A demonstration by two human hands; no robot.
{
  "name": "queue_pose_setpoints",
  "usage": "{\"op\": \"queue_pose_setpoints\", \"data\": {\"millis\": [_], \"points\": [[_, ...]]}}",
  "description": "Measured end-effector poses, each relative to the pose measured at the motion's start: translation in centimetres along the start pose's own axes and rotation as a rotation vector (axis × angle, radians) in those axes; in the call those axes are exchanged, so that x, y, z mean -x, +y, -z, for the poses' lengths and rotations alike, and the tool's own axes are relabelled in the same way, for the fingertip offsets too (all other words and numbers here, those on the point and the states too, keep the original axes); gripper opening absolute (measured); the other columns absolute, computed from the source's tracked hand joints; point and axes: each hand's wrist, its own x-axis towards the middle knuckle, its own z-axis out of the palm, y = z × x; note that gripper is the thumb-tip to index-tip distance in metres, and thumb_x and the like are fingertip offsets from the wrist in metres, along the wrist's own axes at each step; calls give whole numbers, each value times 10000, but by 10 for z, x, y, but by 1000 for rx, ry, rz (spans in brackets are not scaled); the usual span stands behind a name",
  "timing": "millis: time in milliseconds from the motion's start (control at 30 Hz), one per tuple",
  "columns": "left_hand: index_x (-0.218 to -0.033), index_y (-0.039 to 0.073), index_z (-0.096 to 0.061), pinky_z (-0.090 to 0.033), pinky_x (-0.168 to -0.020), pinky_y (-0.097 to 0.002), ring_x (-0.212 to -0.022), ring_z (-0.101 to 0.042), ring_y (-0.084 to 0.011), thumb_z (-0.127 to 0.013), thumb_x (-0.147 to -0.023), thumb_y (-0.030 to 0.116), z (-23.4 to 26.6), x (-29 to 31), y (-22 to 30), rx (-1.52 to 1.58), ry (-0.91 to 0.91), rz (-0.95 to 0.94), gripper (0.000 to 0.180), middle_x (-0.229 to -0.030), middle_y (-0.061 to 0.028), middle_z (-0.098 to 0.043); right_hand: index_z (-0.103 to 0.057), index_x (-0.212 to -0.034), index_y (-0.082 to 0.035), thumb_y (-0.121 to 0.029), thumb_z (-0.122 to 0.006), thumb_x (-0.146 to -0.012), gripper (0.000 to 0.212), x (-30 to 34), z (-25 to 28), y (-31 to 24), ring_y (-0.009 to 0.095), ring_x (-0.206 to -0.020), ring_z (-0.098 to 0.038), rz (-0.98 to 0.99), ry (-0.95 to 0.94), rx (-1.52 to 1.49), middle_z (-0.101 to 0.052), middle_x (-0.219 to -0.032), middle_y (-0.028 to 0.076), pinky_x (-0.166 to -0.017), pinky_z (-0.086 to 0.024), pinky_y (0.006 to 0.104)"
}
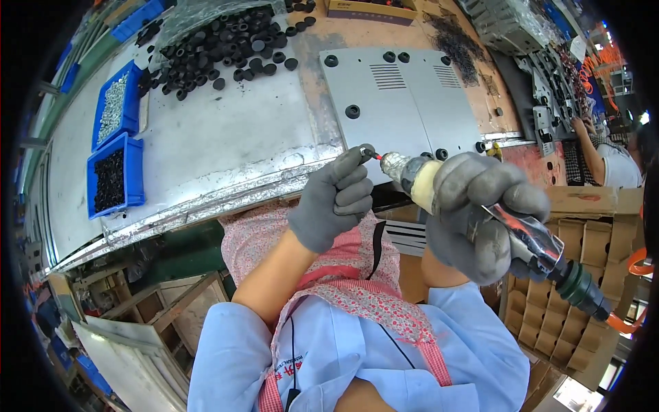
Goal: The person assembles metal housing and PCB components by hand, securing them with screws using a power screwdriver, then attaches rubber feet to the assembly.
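Two grey-gloved hands bring a small screw to the tip of a power screwdriver, low centre of the frame.

Nearest the camera, the right hand (480, 216) wraps its grip fully closed around the body of the power screwdriver (473, 209), whose hose end runs off to the lower right, so the tool points left toward the other hand. The left hand (333, 202) is curled shut, pinching a small screw (365, 152) between thumb and fingertip right at the red-tipped bit (377, 157), seemingly to seat it there. Just above them, centre of the frame, the grey metal panel (401, 103) lies flat on the table (206, 144) with black rubber feet (353, 111) set on it. A heap of black rubber feet (220, 48) sits upper left, within reach, beside two blue bins (113, 141) of small parts at the left edge.
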Motion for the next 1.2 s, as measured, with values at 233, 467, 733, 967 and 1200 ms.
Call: {"op": "queue_pose_setpoints", "data": {"millis": [233, 467, 733, 967, 1200], "points": [[-1017, 72, -521, -185, -310, -178, -381, -209, -41, -494, -894, 190, 1, -5, -7, 55, -110, -51, 172, -497, 56, -237, -448, -1135, -15, -177, -461, -742, 425, 4, 0, -2, 153, -475, -449, 0, 51, 43, -433, -689, 66, -448, -409, 279], [-1089, 66, -479, -206, -328, -180, -399, -233, -45, -533, -864, 176, 3, -5, -14, -98, -68, -185, 256, -548, 51, -293, -457, -1155, -25, -208, -460, -744, 450, 5, 4, -9, 147, -507, -460, -18, 127, 11, -440, -725, 56, -461, -414, 268], [-1170, 83, -448, -229, -368, -161, -423, -261, -37, -570, -843, 350, -6, 1, -10, -519, -30, -287, 440, -547, 61, -283, -516, -1135, -54, -243, -431, -791, 401, 8, 8, -15, 151, -612, -410, -143, 335, -83, -497, -833, 62, -539, -339, 278], [-1254, -9, -408, -310, -435, -196, -473, -346, -64, -665, -736, 389, -3, 2, 18, -823, 176, -373, 702, -632, 40, -405, -491, -1177, -52, -198, -455, -793, 412, 3, 19, -17, 184, -676, -509, -70, 277, -78, -570, -998, 128, -579, -413, 302], [-1154, 109, -559, -450, -619, -302, -684, -572, -183, -640, -746, 332, 10, -51, 50, -2316, 680, -864, 472, -728, -78, -580, -525, -1132, -44, -232, -434, -790, 401, -1, 16, -20, 170, -640, -488, -78, 251, 1, -593, -947, 109, -580, -393, 293]]}}
